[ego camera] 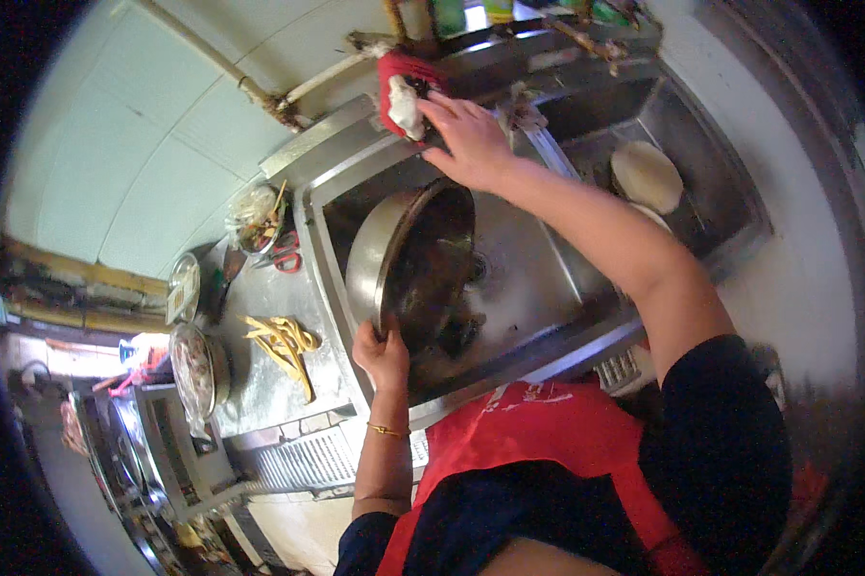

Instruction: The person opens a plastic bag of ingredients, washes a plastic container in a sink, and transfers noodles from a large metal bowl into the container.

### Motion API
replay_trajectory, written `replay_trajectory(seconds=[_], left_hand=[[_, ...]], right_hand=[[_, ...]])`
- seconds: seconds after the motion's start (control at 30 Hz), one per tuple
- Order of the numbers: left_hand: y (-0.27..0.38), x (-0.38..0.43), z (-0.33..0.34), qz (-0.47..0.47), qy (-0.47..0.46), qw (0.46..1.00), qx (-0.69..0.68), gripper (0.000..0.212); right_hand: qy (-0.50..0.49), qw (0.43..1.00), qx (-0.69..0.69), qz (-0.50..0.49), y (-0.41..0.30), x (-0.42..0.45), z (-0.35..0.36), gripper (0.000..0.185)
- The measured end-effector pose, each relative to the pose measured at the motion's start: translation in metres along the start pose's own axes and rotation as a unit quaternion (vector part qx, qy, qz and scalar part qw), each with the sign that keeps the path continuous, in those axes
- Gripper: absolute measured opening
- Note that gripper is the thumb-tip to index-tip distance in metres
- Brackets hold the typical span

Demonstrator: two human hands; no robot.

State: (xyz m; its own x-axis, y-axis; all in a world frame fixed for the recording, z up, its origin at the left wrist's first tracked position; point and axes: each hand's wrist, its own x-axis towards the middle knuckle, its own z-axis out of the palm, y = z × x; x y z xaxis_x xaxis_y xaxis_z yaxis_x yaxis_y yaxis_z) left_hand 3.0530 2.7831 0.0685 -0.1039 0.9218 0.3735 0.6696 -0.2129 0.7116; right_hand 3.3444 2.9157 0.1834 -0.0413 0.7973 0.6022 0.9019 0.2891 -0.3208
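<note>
My left hand (383, 358) grips the near rim of a large round metal basin (375, 252). The basin stands tilted on its side in a stainless-steel sink (526, 259), its hollow turned to the right. Some dark matter (461, 333) shows at its lower right, too blurred to name. My right hand (472, 140) reaches over the sink's back edge with fingers and thumb apart. Its fingertips are at a red cloth bundle (411, 68) with a white wad (404, 108) on it; whether they press on it is unclear.
A second sink compartment on the right holds a round pale object (647, 176). Yellowish strips (281, 349), red-handled scissors (287, 259), a bowl of food scraps with a plastic bag (256, 216) and a plastic-covered bowl (198, 367) stand on the left counter (260, 407). Pipes (209, 54) run along the tiled wall.
</note>
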Motion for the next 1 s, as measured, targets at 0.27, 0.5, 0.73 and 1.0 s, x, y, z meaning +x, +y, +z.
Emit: replay_trajectory(seconds=[0.27,0.5,0.73,1.0], left_hand=[[-0.009,0.011,-0.028,0.301,-0.099,0.948,-0.028,0.026],[0.003,0.013,-0.047,0.501,-0.195,0.826,-0.172,0.031],[0.018,0.004,-0.043,0.405,-0.142,0.882,-0.196,0.042],[0.091,-0.011,-0.031,0.026,-0.215,0.892,-0.396,0.032]], right_hand=[[-0.059,0.911,0.091,0.398,-0.012,-0.262,0.058,0.087],[-0.001,0.909,0.007,0.416,-0.087,-0.293,0.039,0.076],[0.023,0.922,-0.047,0.383,-0.117,-0.291,0.005,0.069],[-0.165,0.759,0.372,0.508,-0.141,-0.343,-0.03,0.054]])
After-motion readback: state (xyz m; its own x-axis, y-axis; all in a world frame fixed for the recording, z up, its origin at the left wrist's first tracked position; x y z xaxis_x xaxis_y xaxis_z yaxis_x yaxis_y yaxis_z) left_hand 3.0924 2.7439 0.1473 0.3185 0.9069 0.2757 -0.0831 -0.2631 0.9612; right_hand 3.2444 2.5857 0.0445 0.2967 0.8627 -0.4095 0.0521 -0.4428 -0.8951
